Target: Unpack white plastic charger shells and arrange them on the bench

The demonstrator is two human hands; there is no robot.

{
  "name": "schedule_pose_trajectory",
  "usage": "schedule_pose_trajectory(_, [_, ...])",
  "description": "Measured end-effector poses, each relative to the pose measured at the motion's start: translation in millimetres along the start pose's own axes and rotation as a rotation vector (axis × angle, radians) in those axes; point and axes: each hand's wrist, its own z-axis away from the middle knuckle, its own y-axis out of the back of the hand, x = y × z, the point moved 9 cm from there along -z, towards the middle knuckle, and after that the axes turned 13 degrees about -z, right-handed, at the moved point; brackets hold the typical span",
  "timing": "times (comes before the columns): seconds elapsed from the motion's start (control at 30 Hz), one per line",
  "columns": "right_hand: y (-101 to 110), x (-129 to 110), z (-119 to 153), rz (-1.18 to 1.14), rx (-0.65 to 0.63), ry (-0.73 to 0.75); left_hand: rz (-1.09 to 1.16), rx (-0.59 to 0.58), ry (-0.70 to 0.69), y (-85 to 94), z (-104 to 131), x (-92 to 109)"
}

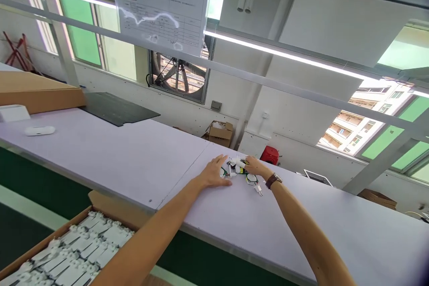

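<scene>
Head view: you're working over a small wired assembly (237, 168) near the bench's (268, 228) far edge. Your left hand (215, 173) is curving wide at its left side; your right hand (256, 166) is touching its white parts, grip unclear. You're apparently arranging components; next move is likely calling for keeping the white plug (258, 189) clear.

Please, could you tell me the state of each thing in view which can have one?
Left hand: open, beside the electronic parts
Right hand: at those parts, grip unclear
Electronic parts: bunched together, uncovered
White plug: not plugged in
Box of white items: open
Black mat: lying flat
Light strip: lit
Fan: cannot tell whether it turns
Printed sheet: hanging
</scene>
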Motion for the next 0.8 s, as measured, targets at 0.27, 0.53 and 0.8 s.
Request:
schedule_pose_trajectory(0.27, [3, -19, 113, -0.189, -0.197, 0.074, 0.126, -0.204, -0.17, 9.9, 48, 38])
schedule_pose_trajectory(0.53, [2, 30, 164, -0.203, -0.272, -0.107, 0.062, -0.231, -0.185, 9.5, 72, 62])
schedule_pose_trajectory(0.8, [-14, -25, 114, -0.228, -0.188, 0.018, 0.027, -0.04, -0.158, 6.2, 77, 79])
